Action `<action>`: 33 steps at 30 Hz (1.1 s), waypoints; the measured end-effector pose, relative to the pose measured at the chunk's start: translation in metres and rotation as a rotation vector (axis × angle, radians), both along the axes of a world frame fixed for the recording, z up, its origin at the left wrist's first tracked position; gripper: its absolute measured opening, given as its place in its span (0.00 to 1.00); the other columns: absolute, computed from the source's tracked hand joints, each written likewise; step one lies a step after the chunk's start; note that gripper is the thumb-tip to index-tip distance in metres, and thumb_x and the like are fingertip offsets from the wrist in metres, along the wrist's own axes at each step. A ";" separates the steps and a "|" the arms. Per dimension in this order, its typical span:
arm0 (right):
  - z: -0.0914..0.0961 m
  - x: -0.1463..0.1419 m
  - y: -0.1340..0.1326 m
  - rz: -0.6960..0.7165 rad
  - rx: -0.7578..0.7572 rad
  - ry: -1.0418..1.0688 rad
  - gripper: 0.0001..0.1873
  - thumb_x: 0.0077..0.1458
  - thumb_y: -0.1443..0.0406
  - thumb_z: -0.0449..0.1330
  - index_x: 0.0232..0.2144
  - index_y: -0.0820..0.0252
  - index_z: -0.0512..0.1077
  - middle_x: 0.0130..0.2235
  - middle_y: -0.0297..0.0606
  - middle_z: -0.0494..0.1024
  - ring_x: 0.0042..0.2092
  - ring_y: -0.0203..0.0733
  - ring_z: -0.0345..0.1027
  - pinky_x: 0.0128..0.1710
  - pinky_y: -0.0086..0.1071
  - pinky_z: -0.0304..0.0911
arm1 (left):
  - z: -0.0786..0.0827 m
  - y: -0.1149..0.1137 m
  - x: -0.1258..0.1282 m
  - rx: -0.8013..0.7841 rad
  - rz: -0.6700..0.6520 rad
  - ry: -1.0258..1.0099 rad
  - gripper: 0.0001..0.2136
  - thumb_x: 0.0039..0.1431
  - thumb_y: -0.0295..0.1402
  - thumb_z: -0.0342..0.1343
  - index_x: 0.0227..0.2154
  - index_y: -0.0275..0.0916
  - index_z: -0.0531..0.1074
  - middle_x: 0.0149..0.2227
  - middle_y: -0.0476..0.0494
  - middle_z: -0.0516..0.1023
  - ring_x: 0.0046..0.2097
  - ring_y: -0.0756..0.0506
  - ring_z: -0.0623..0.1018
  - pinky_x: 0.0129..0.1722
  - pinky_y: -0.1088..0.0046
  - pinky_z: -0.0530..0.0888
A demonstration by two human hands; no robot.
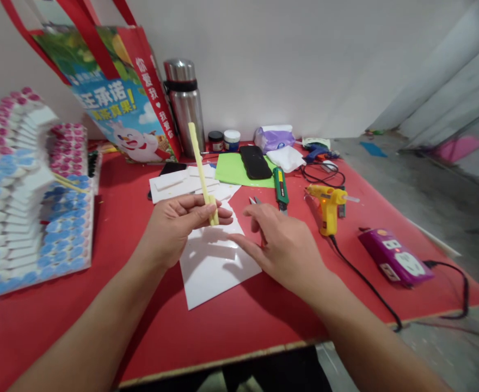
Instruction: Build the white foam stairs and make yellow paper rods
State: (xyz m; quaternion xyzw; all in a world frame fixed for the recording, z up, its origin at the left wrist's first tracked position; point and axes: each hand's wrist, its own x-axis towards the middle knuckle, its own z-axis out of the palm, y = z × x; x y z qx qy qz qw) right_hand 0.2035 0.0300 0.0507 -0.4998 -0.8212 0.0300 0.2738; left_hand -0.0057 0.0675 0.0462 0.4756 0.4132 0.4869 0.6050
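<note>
My left hand [178, 223] is closed on the lower end of a long pale yellow stick [201, 169], which stands tilted up over the red table [112, 218]. My right hand [280, 245] hovers palm down with fingers spread and holds nothing, just above a white foam sheet [213, 267]. Small scissors [253, 201] lie just beyond its fingertips. A yellow glue gun [327, 204] stands to the right of that hand.
A model of blue, pink and white pieces [27, 196] fills the left side. At the back stand a red printed bag [117, 92], a steel flask [184, 103], two small jars [224, 140], a black phone [255, 161] on green paper. A green cutter [280, 188] and a purple power strip [394, 257] lie right.
</note>
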 end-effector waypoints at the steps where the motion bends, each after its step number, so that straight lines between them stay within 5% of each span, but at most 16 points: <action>1: 0.002 0.007 -0.006 -0.069 -0.038 -0.092 0.20 0.67 0.50 0.56 0.47 0.60 0.70 0.36 0.44 0.79 0.31 0.44 0.71 0.28 0.33 0.54 | 0.001 0.000 -0.001 0.000 0.006 0.005 0.10 0.54 0.36 0.70 0.36 0.36 0.83 0.35 0.39 0.86 0.39 0.39 0.86 0.43 0.63 0.82; 5: -0.001 0.038 -0.026 -0.294 -0.235 -0.397 0.18 0.66 0.53 0.56 0.48 0.60 0.71 0.39 0.46 0.79 0.37 0.51 0.74 0.30 0.36 0.58 | 0.007 -0.006 0.001 -0.030 -0.079 0.023 0.10 0.55 0.38 0.69 0.35 0.36 0.83 0.35 0.38 0.86 0.38 0.38 0.86 0.40 0.63 0.83; 10: -0.011 0.053 -0.028 -0.305 -0.342 -0.550 0.22 0.65 0.53 0.57 0.51 0.63 0.71 0.41 0.50 0.76 0.42 0.55 0.73 0.39 0.39 0.63 | 0.013 -0.014 0.007 -0.085 -0.183 0.032 0.10 0.55 0.39 0.69 0.34 0.36 0.83 0.35 0.37 0.86 0.38 0.37 0.86 0.29 0.70 0.83; 20: 0.001 0.039 -0.014 -0.311 -0.594 -0.621 0.23 0.56 0.66 0.56 0.54 0.67 0.67 0.41 0.53 0.78 0.37 0.56 0.77 0.30 0.36 0.55 | 0.010 -0.016 0.010 -0.255 -0.384 -0.059 0.09 0.56 0.37 0.69 0.34 0.36 0.83 0.36 0.35 0.86 0.38 0.40 0.86 0.31 0.75 0.83; 23: 0.001 0.050 -0.014 -0.289 -0.609 -0.496 0.22 0.57 0.67 0.55 0.55 0.65 0.65 0.40 0.50 0.80 0.39 0.55 0.77 0.32 0.37 0.58 | 0.008 -0.020 0.014 -0.315 -0.460 -0.083 0.09 0.57 0.35 0.68 0.35 0.35 0.83 0.37 0.34 0.86 0.37 0.41 0.86 0.33 0.74 0.84; 26: 0.004 0.071 -0.018 -0.193 -0.695 -0.132 0.24 0.58 0.66 0.55 0.58 0.59 0.63 0.38 0.44 0.80 0.37 0.51 0.76 0.35 0.38 0.63 | 0.006 -0.023 0.017 -0.347 -0.509 -0.121 0.08 0.57 0.35 0.68 0.34 0.34 0.83 0.36 0.33 0.86 0.36 0.41 0.86 0.34 0.73 0.84; 30: 0.018 0.096 -0.027 -0.073 -0.844 0.495 0.23 0.60 0.51 0.59 0.54 0.51 0.65 0.42 0.44 0.78 0.42 0.50 0.76 0.42 0.40 0.69 | 0.004 -0.023 0.019 -0.378 -0.518 -0.137 0.09 0.56 0.33 0.68 0.35 0.32 0.83 0.37 0.33 0.86 0.36 0.42 0.86 0.34 0.74 0.83; 33: 0.030 0.105 -0.034 -0.018 -0.867 0.535 0.29 0.55 0.41 0.62 0.49 0.52 0.69 0.42 0.42 0.75 0.44 0.49 0.72 0.43 0.39 0.69 | 0.004 -0.024 0.020 -0.400 -0.526 -0.127 0.09 0.56 0.32 0.68 0.36 0.30 0.82 0.37 0.33 0.86 0.36 0.42 0.86 0.34 0.74 0.84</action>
